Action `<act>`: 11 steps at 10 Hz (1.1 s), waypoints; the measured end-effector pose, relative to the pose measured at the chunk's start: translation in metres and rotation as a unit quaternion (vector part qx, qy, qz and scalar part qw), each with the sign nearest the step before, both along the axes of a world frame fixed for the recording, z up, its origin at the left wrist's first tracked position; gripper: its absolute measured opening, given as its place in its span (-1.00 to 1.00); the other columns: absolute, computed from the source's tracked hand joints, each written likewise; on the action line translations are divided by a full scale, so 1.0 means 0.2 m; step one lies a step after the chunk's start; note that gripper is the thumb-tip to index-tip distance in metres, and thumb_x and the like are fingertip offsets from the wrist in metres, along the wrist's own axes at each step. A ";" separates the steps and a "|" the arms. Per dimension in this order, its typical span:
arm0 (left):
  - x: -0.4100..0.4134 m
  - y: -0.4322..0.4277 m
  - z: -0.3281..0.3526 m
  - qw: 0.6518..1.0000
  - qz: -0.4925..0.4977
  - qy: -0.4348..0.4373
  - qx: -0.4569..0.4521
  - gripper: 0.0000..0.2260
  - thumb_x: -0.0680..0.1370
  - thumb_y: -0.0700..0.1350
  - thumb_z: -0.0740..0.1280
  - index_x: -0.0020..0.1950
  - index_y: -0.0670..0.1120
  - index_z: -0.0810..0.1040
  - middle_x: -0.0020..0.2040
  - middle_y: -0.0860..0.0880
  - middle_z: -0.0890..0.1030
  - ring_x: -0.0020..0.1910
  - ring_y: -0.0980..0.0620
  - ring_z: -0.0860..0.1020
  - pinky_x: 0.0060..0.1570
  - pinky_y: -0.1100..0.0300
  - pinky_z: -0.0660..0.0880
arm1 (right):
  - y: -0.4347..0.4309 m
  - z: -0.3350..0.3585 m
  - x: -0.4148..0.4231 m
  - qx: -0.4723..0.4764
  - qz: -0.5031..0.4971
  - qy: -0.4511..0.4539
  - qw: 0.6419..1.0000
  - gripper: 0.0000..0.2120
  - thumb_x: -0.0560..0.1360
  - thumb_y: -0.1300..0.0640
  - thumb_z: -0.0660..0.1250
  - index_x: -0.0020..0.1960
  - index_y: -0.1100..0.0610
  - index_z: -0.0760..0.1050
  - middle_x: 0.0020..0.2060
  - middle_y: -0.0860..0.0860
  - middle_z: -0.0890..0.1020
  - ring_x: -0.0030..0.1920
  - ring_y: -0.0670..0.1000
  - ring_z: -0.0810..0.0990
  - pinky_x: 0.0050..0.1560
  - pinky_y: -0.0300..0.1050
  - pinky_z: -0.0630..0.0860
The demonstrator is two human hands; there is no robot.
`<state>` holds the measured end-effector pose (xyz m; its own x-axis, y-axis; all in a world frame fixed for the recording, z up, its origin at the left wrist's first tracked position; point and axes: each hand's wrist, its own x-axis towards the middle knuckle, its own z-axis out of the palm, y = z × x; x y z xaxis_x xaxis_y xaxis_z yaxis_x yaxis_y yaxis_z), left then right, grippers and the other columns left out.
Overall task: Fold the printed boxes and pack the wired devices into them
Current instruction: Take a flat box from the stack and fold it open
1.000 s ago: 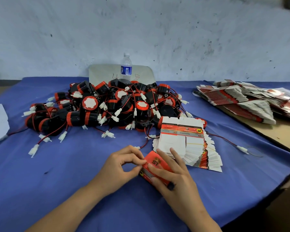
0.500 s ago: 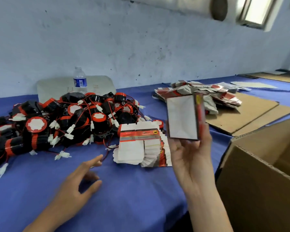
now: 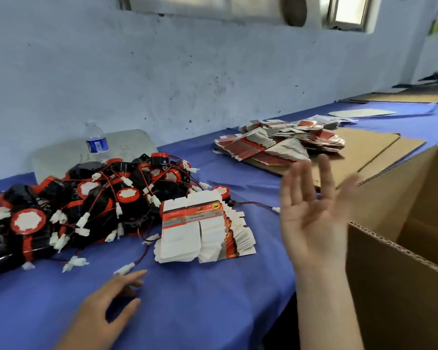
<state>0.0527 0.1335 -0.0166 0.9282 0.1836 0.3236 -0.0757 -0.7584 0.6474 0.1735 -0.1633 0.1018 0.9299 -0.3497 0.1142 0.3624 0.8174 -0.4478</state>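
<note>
From the head view, a large brown corrugated carton [image 3: 400,261] fills the lower right of the frame with its flaps open; what lies inside it cannot be seen from here. The right hand [image 3: 311,223] is raised at centre right, just left of the carton's edge, palm toward the camera, its fingers [image 3: 292,183] straight and spread, holding nothing; it is motion-blurred. The left hand [image 3: 106,309] sits low at the lower centre-left over the desk [image 3: 213,311], fingers loosely extended and slightly apart, holding nothing, their tips near a white connector [image 3: 124,269] on a red wire.

A stack of flat printed boxes [image 3: 200,233], white and red-orange, lies fanned at the centre of the desk, between the two hands. To its left, a heap of wired devices [image 3: 86,205], black and red rounds with white faces, red leads and white plugs, spreads over the centre left of the frame. A second, larger pile of flat printed boxes [image 3: 278,145] rests on sheets of brown cardboard [image 3: 364,150] in the upper right.

The desk is covered in blue cloth. A water bottle [image 3: 96,142] with a blue label stands behind the devices, in front of a pale rounded board [image 3: 132,145] leaning on the scuffed, whitish-blue wall [image 3: 187,72]. A window [image 3: 347,11] shows at the top right.
</note>
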 end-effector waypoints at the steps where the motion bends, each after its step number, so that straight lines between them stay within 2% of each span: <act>1: 0.00 -0.01 0.01 1.000 0.007 0.013 0.014 -0.62 0.39 -0.09 0.40 0.15 0.27 0.60 0.03 0.26 0.62 -0.06 0.28 0.59 0.02 0.46 0.45 | 0.12 -0.19 0.03 -0.463 -0.028 0.003 0.886 -0.87 0.48 0.18 0.41 0.01 0.03 0.60 -0.19 -0.07 0.70 -0.09 -0.10 0.65 -0.09 -0.27 0.53; 2: 0.04 -0.01 -0.01 0.998 0.053 0.018 -0.029 -0.63 0.48 -0.26 0.45 0.23 0.06 0.58 0.01 0.11 0.65 -0.10 0.23 0.60 -0.03 0.44 0.46 | 0.22 -0.33 0.05 -0.620 0.051 0.025 0.783 -0.70 0.44 0.15 0.45 0.15 -0.04 0.56 0.13 -0.15 0.58 0.24 -0.10 0.48 0.17 -0.25 0.39; 3: 0.17 -0.05 0.03 0.987 0.127 0.033 -0.098 -0.75 0.54 -0.13 0.40 0.21 0.03 0.59 -0.05 0.07 0.64 -0.11 0.13 0.60 -0.07 0.29 0.49 | 0.27 -0.48 0.09 -0.744 0.094 0.027 0.661 -0.38 0.44 0.11 0.44 0.44 -0.05 0.32 0.48 -0.06 0.24 0.51 0.00 0.12 0.45 -0.15 0.13; 4: 0.35 -0.14 0.12 0.983 0.153 -0.009 -0.102 -0.67 0.54 -0.11 0.40 0.30 -0.08 0.55 0.02 0.05 0.62 -0.06 0.13 0.57 -0.10 0.38 0.45 | 0.32 -0.52 0.10 -0.775 0.123 0.024 0.620 -0.29 0.46 -0.02 0.41 0.52 -0.11 0.17 0.54 -0.13 0.10 0.54 -0.01 0.03 0.50 0.05 0.10; 5: 0.54 -0.23 0.18 0.993 0.090 0.035 -0.065 -0.45 0.50 -0.06 0.44 0.47 -0.05 0.37 0.23 -0.05 0.55 0.20 -0.01 0.52 0.22 0.16 0.43 | 0.33 -0.54 0.11 -0.808 0.092 0.020 0.582 -0.29 0.47 -0.08 0.38 0.53 -0.09 0.14 0.52 -0.15 0.16 0.53 -0.04 0.07 0.47 0.05 0.14; 6: 0.70 -0.25 0.23 0.987 0.119 0.104 0.008 -0.35 0.43 0.13 0.46 0.45 0.01 0.36 0.23 -0.08 0.51 0.23 -0.06 0.48 0.21 0.12 0.42 | 0.31 -0.55 0.11 -0.802 0.071 0.005 0.593 -0.30 0.47 -0.04 0.38 0.52 -0.03 0.17 0.43 -0.12 0.31 0.44 -0.06 0.23 0.41 -0.07 0.24; 7: 0.78 -0.23 0.25 0.976 0.151 0.145 0.058 -0.53 0.39 0.17 0.47 0.23 0.01 0.57 0.16 -0.08 0.52 0.12 -0.05 0.52 0.12 0.06 0.50 | 0.29 -0.57 0.11 -0.790 0.054 -0.012 0.611 -0.41 0.46 0.01 0.39 0.45 -0.01 0.30 0.21 -0.11 0.41 0.29 -0.04 0.37 0.26 -0.19 0.33; 8: 0.83 -0.20 0.27 0.970 0.149 0.184 0.060 -0.61 0.39 0.16 0.49 0.12 -0.02 0.63 0.09 -0.07 0.60 0.00 -0.03 0.58 0.02 0.10 0.53 | 0.28 -0.59 0.11 -0.773 0.040 0.002 0.634 -0.60 0.45 0.05 0.41 0.26 -0.02 0.45 0.03 -0.13 0.39 0.18 -0.03 0.43 0.06 -0.25 0.35; 9: 0.83 -0.20 0.32 0.960 0.169 0.189 0.122 -0.61 0.37 0.18 0.49 0.06 -0.04 0.63 0.01 -0.03 0.62 -0.12 -0.01 0.54 -0.19 0.18 0.45 | 0.28 -0.61 0.12 -0.772 0.042 0.016 0.633 -0.79 0.45 0.09 0.40 0.07 0.03 0.51 -0.01 -0.06 0.40 0.13 0.02 0.43 0.12 -0.17 0.39; 10: 0.84 -0.22 0.36 0.953 0.207 0.147 0.163 -0.57 0.38 0.19 0.45 0.06 -0.09 0.61 0.03 -0.07 0.57 -0.09 -0.07 0.57 -0.23 0.15 0.47 | 0.28 -0.62 0.11 -0.799 0.033 0.013 0.600 -0.92 0.46 0.08 0.38 -0.12 0.08 0.56 -0.04 -0.04 0.37 0.09 0.02 0.41 0.13 -0.15 0.38; 11: 0.82 -0.21 0.42 0.960 0.248 0.074 0.109 -0.51 0.40 0.19 0.44 0.17 -0.11 0.54 0.15 -0.12 0.48 0.03 -0.14 0.56 -0.07 0.07 0.50 | 0.28 -0.61 0.10 -0.786 0.029 0.023 0.617 -0.92 0.47 0.09 0.38 -0.13 0.10 0.58 -0.04 -0.03 0.41 0.10 0.01 0.42 0.12 -0.16 0.39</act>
